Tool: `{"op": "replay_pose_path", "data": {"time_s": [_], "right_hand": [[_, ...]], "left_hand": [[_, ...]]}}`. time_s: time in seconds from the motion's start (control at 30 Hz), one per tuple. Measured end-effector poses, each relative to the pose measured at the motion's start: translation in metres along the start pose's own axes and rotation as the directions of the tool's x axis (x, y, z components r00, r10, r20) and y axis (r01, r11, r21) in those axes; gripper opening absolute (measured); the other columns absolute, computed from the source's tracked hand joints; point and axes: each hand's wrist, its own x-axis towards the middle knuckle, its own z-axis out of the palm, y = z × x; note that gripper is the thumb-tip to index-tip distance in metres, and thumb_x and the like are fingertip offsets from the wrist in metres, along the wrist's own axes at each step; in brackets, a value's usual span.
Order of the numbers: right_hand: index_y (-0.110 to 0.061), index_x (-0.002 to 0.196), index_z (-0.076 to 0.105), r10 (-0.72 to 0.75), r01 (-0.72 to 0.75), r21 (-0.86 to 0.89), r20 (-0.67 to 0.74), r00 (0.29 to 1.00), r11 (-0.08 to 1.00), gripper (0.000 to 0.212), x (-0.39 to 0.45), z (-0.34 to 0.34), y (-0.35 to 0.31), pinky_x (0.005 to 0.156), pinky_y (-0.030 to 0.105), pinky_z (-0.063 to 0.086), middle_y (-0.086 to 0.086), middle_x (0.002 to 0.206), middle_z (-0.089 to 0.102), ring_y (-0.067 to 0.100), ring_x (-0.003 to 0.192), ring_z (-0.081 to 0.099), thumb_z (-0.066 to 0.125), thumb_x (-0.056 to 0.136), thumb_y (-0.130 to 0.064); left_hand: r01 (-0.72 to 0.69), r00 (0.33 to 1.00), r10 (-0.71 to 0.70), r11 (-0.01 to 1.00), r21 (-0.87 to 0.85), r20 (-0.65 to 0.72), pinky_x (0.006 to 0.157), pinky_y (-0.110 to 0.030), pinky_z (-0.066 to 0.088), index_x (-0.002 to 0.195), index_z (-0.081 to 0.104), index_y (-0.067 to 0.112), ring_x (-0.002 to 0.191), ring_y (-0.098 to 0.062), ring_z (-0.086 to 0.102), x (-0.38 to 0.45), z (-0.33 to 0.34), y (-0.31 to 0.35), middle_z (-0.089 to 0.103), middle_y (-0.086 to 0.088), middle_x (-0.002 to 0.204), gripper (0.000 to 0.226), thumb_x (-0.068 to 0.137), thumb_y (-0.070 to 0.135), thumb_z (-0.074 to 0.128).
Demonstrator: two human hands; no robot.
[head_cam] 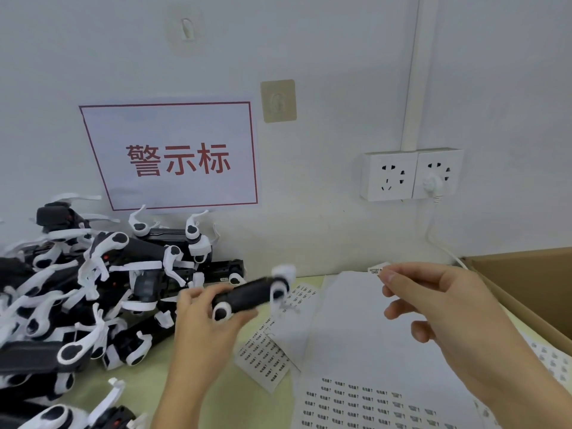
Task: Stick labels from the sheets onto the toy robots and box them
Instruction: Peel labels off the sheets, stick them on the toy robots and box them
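My left hand (204, 317) grips a black-and-white toy robot (252, 295), blurred, lifted above the table at centre. Between thumb and forefinger my right hand (433, 308) pinches a small white label (374, 270), held up to the right of the robot and apart from it. Label sheets (356, 397) with rows of small printed stickers lie on the table under and between my hands; a smaller sheet (266, 357) lies to their left. A heap of several more toy robots (86, 292) fills the left side.
A brown cardboard box (526, 283) stands open at the right edge. On the wall behind are a red-framed paper sign (173, 156), two sockets (411, 174) with a white plug and cable, and two adhesive hooks. The tabletop (148, 382) is pale yellow-green.
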Motion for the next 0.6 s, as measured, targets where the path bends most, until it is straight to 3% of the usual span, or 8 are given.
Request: {"op": "replay_pose_path", "data": {"time_s": [0.1,0.17,0.23,0.27,0.37,0.47,0.53,0.6], "right_hand": [[-0.013,0.079,0.08,0.026,-0.024,0.045,-0.053,0.998,0.999,0.01,0.003,-0.01,-0.002,0.039,0.02,0.036,0.003,0.072,0.072,0.014,0.058,0.066,0.074,0.086,-0.014],[-0.01,0.082,0.08,0.039,-0.036,0.054,-0.072,0.997,0.998,0.009,0.004,-0.015,-0.004,0.039,0.022,0.035,0.003,0.072,0.071,0.013,0.058,0.065,0.072,0.087,-0.012],[-0.009,0.084,0.079,0.05,-0.045,0.062,-0.079,0.996,0.997,0.009,0.004,-0.018,-0.005,0.041,0.024,0.034,0.002,0.071,0.07,0.013,0.057,0.064,0.072,0.088,-0.012],[-0.008,0.084,0.079,0.052,-0.047,0.066,-0.08,0.995,0.997,0.009,0.004,-0.019,-0.006,0.041,0.025,0.034,0.002,0.071,0.069,0.013,0.057,0.064,0.071,0.088,-0.012],[-0.008,0.083,0.079,0.048,-0.042,0.08,-0.075,0.996,0.996,0.01,0.002,-0.018,-0.008,0.041,0.025,0.034,0.002,0.071,0.069,0.013,0.057,0.064,0.071,0.088,-0.011],[-0.01,0.08,0.08,0.025,-0.018,0.099,-0.065,0.998,0.995,0.011,0.0,-0.016,-0.011,0.038,0.021,0.034,0.002,0.07,0.069,0.013,0.056,0.064,0.072,0.087,-0.012],[-0.01,0.079,0.08,0.011,-0.003,0.123,-0.064,0.998,0.992,0.011,-0.003,-0.013,-0.015,0.037,0.02,0.034,0.003,0.069,0.068,0.013,0.056,0.063,0.072,0.086,-0.012],[-0.01,0.079,0.079,-0.003,0.011,0.158,-0.053,0.999,0.987,0.011,-0.007,-0.01,-0.02,0.036,0.02,0.033,0.003,0.068,0.066,0.013,0.055,0.061,0.072,0.086,-0.012]], "left_hand": [[0.054,0.996,-0.078,0.913,-0.405,-0.044,0.066,-0.017,0.053,0.093,0.068,0.018,0.067,-0.007,0.069,0.0,0.008,0.013,0.064,-0.01,0.105,0.014,0.086,0.029,0.075],[0.136,0.989,-0.133,0.653,-0.745,0.064,0.073,-0.031,0.059,0.102,0.068,0.01,0.075,-0.02,0.073,-0.004,0.014,0.024,0.072,-0.014,0.099,0.031,0.089,0.038,0.065],[0.227,0.972,-0.143,0.392,-0.891,0.184,0.071,-0.036,0.061,0.109,0.069,0.01,0.082,-0.026,0.072,-0.007,0.019,0.036,0.072,-0.014,0.1,0.032,0.097,0.037,0.057],[0.264,0.964,-0.119,0.324,-0.908,0.238,0.071,-0.036,0.061,0.108,0.071,0.01,0.085,-0.028,0.072,-0.01,0.022,0.042,0.072,-0.016,0.102,0.03,0.1,0.032,0.053],[0.351,0.934,-0.007,0.192,-0.917,0.356,0.072,-0.023,0.06,0.107,0.075,0.013,0.095,-0.026,0.069,-0.017,0.025,0.056,0.071,-0.014,0.114,0.023,0.091,0.021,0.061],[0.395,0.91,0.083,0.13,-0.91,0.407,0.053,-0.018,0.051,0.125,0.063,0.013,0.096,-0.026,0.066,-0.024,0.031,0.067,0.067,-0.012,0.118,0.043,0.083,0.011,0.069],[0.359,0.921,0.094,0.169,-0.918,0.378,0.064,-0.024,0.054,0.127,0.063,0.015,0.089,-0.021,0.068,-0.028,0.04,0.075,0.069,-0.009,0.116,0.044,0.083,0.018,0.064],[0.324,0.934,0.09,0.185,-0.928,0.345,0.086,-0.034,0.053,0.123,0.069,0.019,0.102,-0.022,0.066,-0.034,0.048,0.084,0.068,-0.008,0.124,0.041,0.083,0.018,0.061]]}}
